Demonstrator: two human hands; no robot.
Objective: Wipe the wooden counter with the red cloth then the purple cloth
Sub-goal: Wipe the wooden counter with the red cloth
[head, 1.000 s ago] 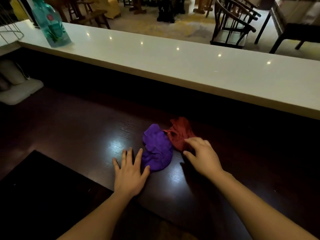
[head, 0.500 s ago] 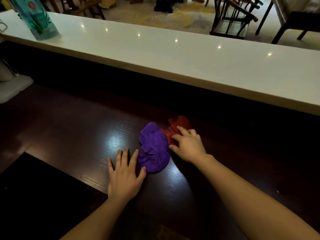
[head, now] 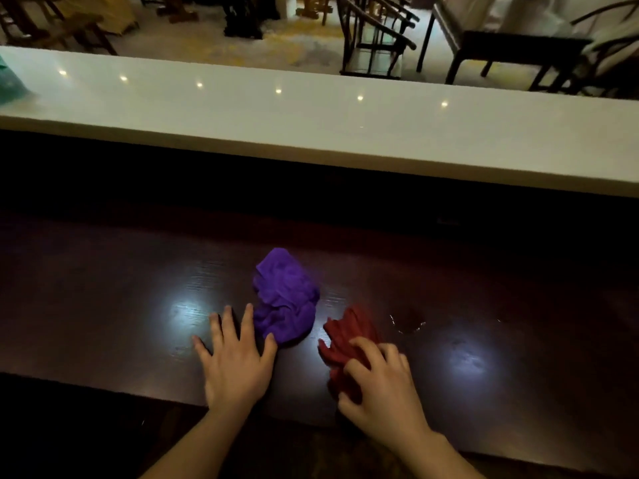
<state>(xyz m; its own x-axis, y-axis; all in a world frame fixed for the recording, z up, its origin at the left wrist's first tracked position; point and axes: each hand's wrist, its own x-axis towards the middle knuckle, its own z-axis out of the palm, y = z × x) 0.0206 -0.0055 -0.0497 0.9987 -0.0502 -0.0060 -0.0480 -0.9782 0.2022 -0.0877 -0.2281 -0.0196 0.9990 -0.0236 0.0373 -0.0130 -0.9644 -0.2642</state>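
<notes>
The dark wooden counter (head: pixel 114 299) stretches across the lower half of the view. A crumpled purple cloth (head: pixel 285 299) lies near its middle. My left hand (head: pixel 235 361) rests flat on the wood with fingers spread, the thumb touching the purple cloth's near edge. To the right, my right hand (head: pixel 378 382) grips the bunched red cloth (head: pixel 345 335) and presses it on the counter, apart from the purple one. A small wet smear (head: pixel 408 323) shines just right of the red cloth.
A raised white ledge (head: pixel 311 119) runs along the back of the counter, with a teal bottle (head: pixel 8 83) at its far left edge. Dark chairs (head: pixel 373 39) and tables stand beyond it. The counter's front edge lies just under my wrists.
My right hand has closed on the red cloth and dragged it toward me and to the right, away from the purple cloth. My left hand has stayed flat beside the purple cloth.
</notes>
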